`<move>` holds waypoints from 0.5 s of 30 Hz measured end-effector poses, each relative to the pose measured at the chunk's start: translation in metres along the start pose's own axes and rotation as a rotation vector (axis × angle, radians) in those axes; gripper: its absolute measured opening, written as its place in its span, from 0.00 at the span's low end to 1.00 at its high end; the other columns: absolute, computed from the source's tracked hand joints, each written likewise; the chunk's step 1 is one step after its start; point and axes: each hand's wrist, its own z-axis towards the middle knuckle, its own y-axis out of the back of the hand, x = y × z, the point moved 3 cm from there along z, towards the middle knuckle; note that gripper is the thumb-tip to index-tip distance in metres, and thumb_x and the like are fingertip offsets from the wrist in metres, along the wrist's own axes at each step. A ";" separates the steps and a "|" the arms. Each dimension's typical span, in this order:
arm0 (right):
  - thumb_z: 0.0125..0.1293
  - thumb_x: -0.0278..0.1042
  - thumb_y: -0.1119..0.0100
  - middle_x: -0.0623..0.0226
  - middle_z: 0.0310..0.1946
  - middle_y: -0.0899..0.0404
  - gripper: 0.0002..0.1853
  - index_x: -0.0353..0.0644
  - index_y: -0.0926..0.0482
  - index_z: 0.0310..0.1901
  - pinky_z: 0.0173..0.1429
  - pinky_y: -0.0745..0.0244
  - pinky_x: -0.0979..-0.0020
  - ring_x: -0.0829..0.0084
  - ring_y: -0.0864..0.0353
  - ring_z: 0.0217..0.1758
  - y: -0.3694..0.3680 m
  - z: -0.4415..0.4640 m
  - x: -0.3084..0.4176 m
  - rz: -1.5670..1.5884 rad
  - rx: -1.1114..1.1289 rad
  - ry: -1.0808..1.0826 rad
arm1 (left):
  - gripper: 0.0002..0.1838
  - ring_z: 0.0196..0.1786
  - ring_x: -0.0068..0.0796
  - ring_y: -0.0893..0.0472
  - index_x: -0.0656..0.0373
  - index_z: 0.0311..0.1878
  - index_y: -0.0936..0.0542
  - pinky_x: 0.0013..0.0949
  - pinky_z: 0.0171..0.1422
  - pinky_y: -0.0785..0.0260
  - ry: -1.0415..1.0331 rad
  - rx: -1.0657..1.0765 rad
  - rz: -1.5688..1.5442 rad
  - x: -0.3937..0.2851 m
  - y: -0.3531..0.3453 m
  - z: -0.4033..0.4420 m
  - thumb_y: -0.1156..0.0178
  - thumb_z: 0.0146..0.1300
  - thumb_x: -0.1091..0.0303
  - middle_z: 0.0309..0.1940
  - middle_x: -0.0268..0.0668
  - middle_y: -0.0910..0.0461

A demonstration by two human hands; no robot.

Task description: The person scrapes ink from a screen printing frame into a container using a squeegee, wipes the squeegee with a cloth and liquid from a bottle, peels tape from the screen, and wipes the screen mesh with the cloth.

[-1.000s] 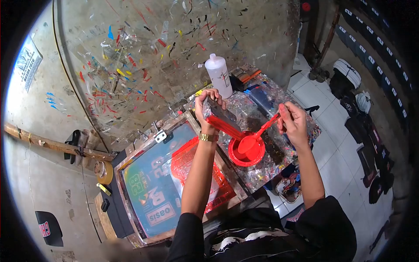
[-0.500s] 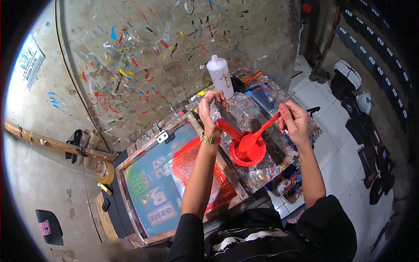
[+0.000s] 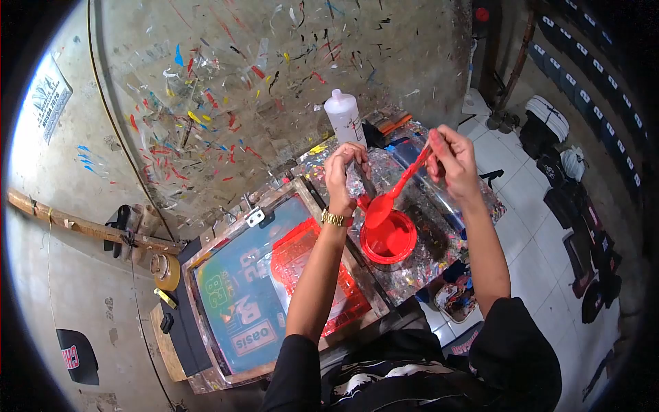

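L hand (image 3: 348,168): fingers wrapped round a block that looks like a squeegee (image 3: 368,182), held tilted, red-coated edge low. R hand (image 3: 453,161): pinch grip near top of spoon (image 3: 409,175) handle, bowl hanging down, red all over. Spoon bowl is over the L/upper side of the tub (image 3: 388,260), right by squeegee edge; can't tell if touching, the overlap hides it. Tub sits on the paint-spattered surface (image 3: 410,276), just R of the screen (image 3: 278,226), red ink (image 3: 395,242) inside.

Step, my read: working ink between spoon & squeegee edge. Tech notes:
- Keep both tools above tub opening so drips land inside, not on surface or screen frame.
- Hold squeegee steady w/ L, move only spoon; light pressure, flat of bowl along edge, approx one end to other.
- Handle's inked most of its length & R fingertips look red too, so slip risk: grip firm, no flicking.
- Don't lean on the rim; tub looks unheld, could tip.
- Watch L forearm: it crosses above screen's wet-looking red patch (image 3: 350,305). Keep sleeve & watch (image 3: 333,218) clear.
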 end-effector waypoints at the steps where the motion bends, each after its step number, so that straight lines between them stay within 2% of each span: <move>1: 0.78 0.43 0.44 0.76 0.16 0.30 0.17 0.41 0.26 0.32 0.21 0.41 0.80 0.86 0.34 0.16 0.001 0.003 0.005 -0.038 0.023 0.027 | 0.15 0.28 0.27 0.26 0.63 0.29 0.29 0.31 0.33 0.31 0.000 -0.001 0.000 -0.001 0.001 0.000 0.52 0.69 0.62 0.31 0.40 0.26; 4: 0.76 0.41 0.41 0.77 0.16 0.31 0.19 0.40 0.27 0.28 0.22 0.41 0.77 0.86 0.35 0.17 0.004 -0.001 0.012 -0.188 0.081 0.046 | 0.14 0.28 0.28 0.27 0.63 0.29 0.29 0.31 0.32 0.31 -0.011 -0.045 -0.048 -0.011 0.010 0.000 0.52 0.69 0.63 0.31 0.41 0.27; 6: 0.72 0.40 0.37 0.73 0.15 0.29 0.17 0.37 0.22 0.28 0.25 0.36 0.72 0.83 0.32 0.18 -0.006 -0.012 0.003 -0.559 0.362 0.148 | 0.15 0.33 0.29 0.29 0.61 0.30 0.32 0.35 0.35 0.30 -0.049 -0.175 -0.096 -0.020 0.019 -0.003 0.54 0.69 0.60 0.32 0.40 0.31; 7: 0.70 0.40 0.34 0.70 0.16 0.28 0.15 0.38 0.19 0.30 0.28 0.33 0.70 0.79 0.29 0.19 -0.017 -0.021 0.000 -0.585 0.443 0.086 | 0.13 0.33 0.29 0.31 0.57 0.30 0.34 0.35 0.39 0.31 -0.035 -0.188 -0.114 -0.025 0.024 -0.007 0.53 0.67 0.59 0.32 0.37 0.33; 8: 0.67 0.40 0.31 0.67 0.16 0.27 0.13 0.38 0.16 0.32 0.30 0.30 0.68 0.76 0.27 0.20 -0.027 -0.031 -0.002 -0.611 0.523 0.023 | 0.13 0.33 0.29 0.31 0.57 0.30 0.34 0.35 0.39 0.31 -0.040 -0.190 -0.116 -0.032 0.029 -0.010 0.53 0.67 0.59 0.32 0.37 0.33; 9: 0.63 0.43 0.28 0.62 0.18 0.26 0.13 0.41 0.12 0.38 0.33 0.27 0.68 0.71 0.24 0.22 -0.029 -0.038 -0.015 -0.667 0.602 0.011 | 0.13 0.34 0.29 0.31 0.56 0.31 0.34 0.35 0.41 0.32 0.015 -0.209 -0.181 -0.036 0.035 -0.016 0.51 0.67 0.58 0.32 0.36 0.34; 11: 0.54 0.52 0.23 0.61 0.28 0.20 0.27 0.39 0.15 0.48 0.38 0.26 0.66 0.66 0.22 0.30 -0.027 -0.043 -0.013 -0.837 0.520 -0.052 | 0.13 0.37 0.28 0.33 0.53 0.31 0.36 0.33 0.45 0.36 0.078 -0.270 -0.211 -0.054 0.034 -0.033 0.48 0.65 0.57 0.32 0.34 0.35; 12: 0.50 0.56 0.20 0.60 0.35 0.18 0.36 0.38 0.17 0.54 0.41 0.25 0.64 0.66 0.21 0.35 -0.018 -0.045 -0.016 -0.860 0.439 -0.071 | 0.11 0.40 0.28 0.34 0.54 0.31 0.36 0.33 0.48 0.39 0.093 -0.234 -0.325 -0.061 0.036 -0.042 0.49 0.62 0.60 0.34 0.34 0.35; 13: 0.50 0.56 0.20 0.60 0.35 0.18 0.36 0.38 0.17 0.54 0.41 0.25 0.64 0.66 0.21 0.35 -0.009 -0.051 -0.020 -0.861 0.442 -0.071 | 0.09 0.41 0.29 0.35 0.54 0.31 0.37 0.33 0.49 0.39 0.086 -0.183 -0.335 -0.066 0.045 -0.048 0.49 0.59 0.62 0.35 0.34 0.35; 14: 0.45 0.58 0.18 0.57 0.42 0.19 0.45 0.37 0.23 0.60 0.47 0.24 0.63 0.64 0.20 0.42 0.005 -0.060 -0.027 -0.844 0.426 -0.143 | 0.08 0.42 0.29 0.35 0.54 0.31 0.37 0.33 0.51 0.40 0.077 -0.134 -0.341 -0.071 0.053 -0.055 0.49 0.57 0.63 0.35 0.35 0.36; 15: 0.40 0.61 0.16 0.54 0.49 0.20 0.54 0.36 0.28 0.66 0.53 0.24 0.63 0.62 0.20 0.49 0.017 -0.068 -0.036 -0.823 0.412 -0.213 | 0.08 0.42 0.30 0.36 0.54 0.31 0.37 0.34 0.51 0.41 0.075 -0.186 -0.320 -0.078 0.058 -0.064 0.50 0.55 0.64 0.35 0.35 0.36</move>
